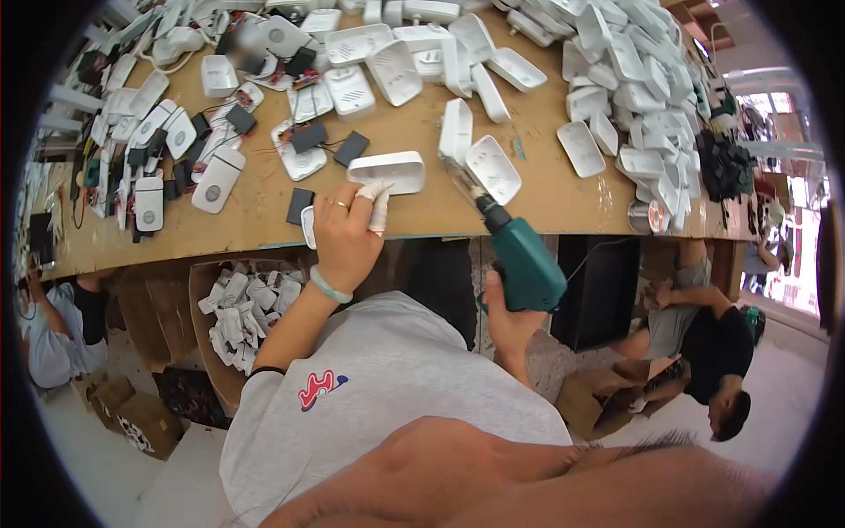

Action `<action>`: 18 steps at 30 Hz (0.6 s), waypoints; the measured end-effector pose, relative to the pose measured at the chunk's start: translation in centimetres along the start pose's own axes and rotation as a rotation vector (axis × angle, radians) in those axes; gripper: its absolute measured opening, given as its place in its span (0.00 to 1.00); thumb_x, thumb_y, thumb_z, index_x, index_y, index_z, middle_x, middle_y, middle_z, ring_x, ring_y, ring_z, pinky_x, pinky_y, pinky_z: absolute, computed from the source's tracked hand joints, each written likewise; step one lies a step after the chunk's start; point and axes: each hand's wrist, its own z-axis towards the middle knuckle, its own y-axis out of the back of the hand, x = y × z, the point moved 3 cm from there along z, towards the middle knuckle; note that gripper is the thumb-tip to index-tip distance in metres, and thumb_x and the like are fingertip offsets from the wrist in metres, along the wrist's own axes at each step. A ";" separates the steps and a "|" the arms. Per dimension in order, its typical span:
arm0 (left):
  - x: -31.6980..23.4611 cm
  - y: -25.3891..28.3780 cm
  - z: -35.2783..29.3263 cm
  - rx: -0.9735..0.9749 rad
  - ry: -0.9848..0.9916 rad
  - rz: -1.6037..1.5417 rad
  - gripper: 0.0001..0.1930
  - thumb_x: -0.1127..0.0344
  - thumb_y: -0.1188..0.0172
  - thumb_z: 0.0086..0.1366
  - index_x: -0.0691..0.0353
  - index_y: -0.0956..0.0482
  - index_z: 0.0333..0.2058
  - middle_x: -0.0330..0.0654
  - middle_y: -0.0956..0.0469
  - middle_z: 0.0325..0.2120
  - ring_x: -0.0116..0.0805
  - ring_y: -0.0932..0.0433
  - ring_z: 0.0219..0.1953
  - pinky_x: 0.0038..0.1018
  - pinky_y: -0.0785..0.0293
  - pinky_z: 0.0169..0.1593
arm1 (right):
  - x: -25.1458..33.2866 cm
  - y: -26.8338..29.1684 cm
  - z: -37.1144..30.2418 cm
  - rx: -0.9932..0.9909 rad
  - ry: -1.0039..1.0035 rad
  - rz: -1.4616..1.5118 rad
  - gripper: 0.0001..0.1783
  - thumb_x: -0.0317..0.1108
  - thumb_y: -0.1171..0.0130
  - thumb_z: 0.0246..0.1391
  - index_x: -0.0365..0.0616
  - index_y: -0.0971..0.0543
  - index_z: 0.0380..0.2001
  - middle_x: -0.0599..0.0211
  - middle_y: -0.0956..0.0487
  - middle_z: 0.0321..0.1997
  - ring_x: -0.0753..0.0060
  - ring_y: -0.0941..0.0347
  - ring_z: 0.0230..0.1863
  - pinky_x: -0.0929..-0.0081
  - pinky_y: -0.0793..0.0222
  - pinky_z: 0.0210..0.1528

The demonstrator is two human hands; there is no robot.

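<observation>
My right hand is wrapped round the grip of a green cordless drill with a black nose. Its tip points away from me, towards two white plastic shells on the table. Whether the tip touches one of them cannot be made out. My left hand, with tape-like wraps on its fingers, a ring and a pale bangle, is closed at the lower edge of another white plastic shell. Thumb and finger pinch there; a smaller part between them would be too small to see. A black block lies beside this hand.
White shells are heaped at the right of the cardboard-covered table. Wired device halves spread over the left. A wire spool sits near the right front edge. Below stands a carton of white parts. Another person sits at right.
</observation>
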 end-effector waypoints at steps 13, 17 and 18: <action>0.0 -0.4 -0.5 -0.052 0.046 0.165 0.14 0.72 0.32 0.48 0.63 0.20 0.36 0.43 0.25 0.48 0.48 0.30 0.51 0.42 0.35 0.52 | -1.1 -1.0 -1.7 0.272 -0.045 -0.106 0.14 0.28 0.29 0.52 0.37 0.21 0.40 0.67 0.17 0.31 0.82 0.25 0.30 0.82 0.29 0.35; 0.9 -0.7 -0.2 -0.018 0.088 0.153 0.13 0.73 0.33 0.47 0.64 0.21 0.34 0.42 0.25 0.50 0.47 0.29 0.53 0.42 0.36 0.53 | -0.6 -2.8 -0.8 0.320 -0.008 -0.118 0.15 0.31 0.29 0.54 0.37 0.21 0.41 0.67 0.17 0.30 0.83 0.25 0.30 0.82 0.29 0.34; 1.1 -0.9 -0.2 -0.019 0.091 0.154 0.13 0.73 0.33 0.47 0.64 0.21 0.34 0.42 0.25 0.50 0.47 0.29 0.53 0.42 0.36 0.53 | -0.4 -3.1 -0.6 0.323 -0.007 -0.119 0.15 0.31 0.29 0.54 0.37 0.21 0.41 0.67 0.17 0.30 0.83 0.25 0.30 0.82 0.29 0.34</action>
